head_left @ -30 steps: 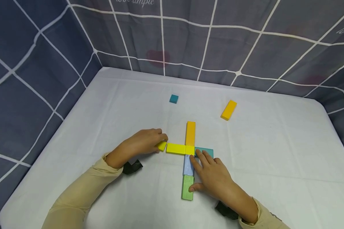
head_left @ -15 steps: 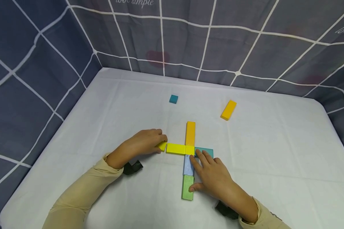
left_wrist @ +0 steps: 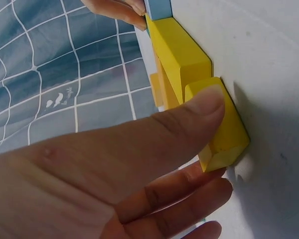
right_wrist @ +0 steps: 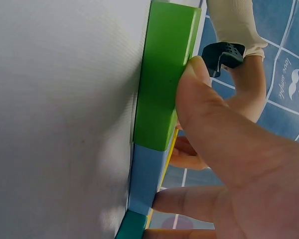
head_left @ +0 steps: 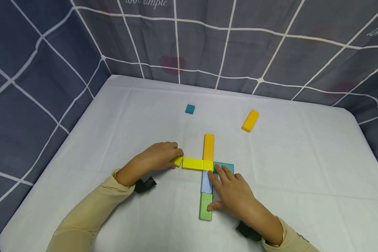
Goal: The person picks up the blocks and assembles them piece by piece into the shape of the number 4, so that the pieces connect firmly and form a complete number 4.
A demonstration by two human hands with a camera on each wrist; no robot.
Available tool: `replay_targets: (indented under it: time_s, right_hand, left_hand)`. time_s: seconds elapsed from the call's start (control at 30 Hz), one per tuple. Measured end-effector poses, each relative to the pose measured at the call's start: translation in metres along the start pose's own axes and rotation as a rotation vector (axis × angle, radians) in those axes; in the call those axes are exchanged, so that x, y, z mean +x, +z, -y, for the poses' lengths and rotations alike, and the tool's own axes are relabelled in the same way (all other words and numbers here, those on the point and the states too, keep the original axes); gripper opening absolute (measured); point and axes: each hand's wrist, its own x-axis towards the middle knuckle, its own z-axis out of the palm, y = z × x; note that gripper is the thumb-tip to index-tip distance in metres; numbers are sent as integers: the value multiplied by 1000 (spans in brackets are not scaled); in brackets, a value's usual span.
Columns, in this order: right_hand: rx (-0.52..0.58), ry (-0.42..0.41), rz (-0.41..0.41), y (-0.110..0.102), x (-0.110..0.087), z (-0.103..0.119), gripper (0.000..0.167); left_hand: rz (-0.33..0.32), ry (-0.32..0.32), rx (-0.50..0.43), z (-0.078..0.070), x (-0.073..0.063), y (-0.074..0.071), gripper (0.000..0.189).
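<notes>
My left hand (head_left: 160, 155) pinches a short yellow block (left_wrist: 229, 127) between thumb and fingers, at the left end of a cross of flat blocks. That block stands slightly askew, close to a long yellow block (head_left: 192, 163). A yellow square (head_left: 208, 165) forms the cross's centre, with an orange block (head_left: 208, 147) beyond it. Below run a light blue block (head_left: 206, 185) and a green block (head_left: 204, 210). My right hand (head_left: 234, 190) rests with spread fingers on the cross: thumb at the green block's edge, fingertips by the light blue and teal (head_left: 229, 166) blocks.
A small teal block (head_left: 190, 109) lies farther back on the white cloth (head_left: 302, 157). An orange block (head_left: 250, 121) lies to its right. Dark gridded curtains (head_left: 201, 42) stand behind the table and along its sides. Black wrist mounts hang under both forearms.
</notes>
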Motion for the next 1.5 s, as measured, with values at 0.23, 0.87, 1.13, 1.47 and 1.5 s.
replay_targets:
  time_s: [0.23, 0.87, 1.13, 1.47, 1.5]
  right_hand:
    - [14, 38, 6, 2, -1, 4, 94]
    - [-20, 65, 64, 2, 15, 26, 95]
    - [-78, 41, 85, 5, 6, 40, 96]
    - [-101, -30, 79, 3, 14, 50, 96]
    - [-100, -34, 76, 3, 16, 51, 96]
  left_hand:
    - [-17, 27, -34, 6, 1, -5, 46]
    - [-106, 336, 40, 51, 103, -39, 38]
    - [-30, 427, 251, 27, 146, -37, 54]
    - [194, 413, 219, -6, 170, -25, 71]
    - [203, 400, 222, -6, 170, -24, 72]
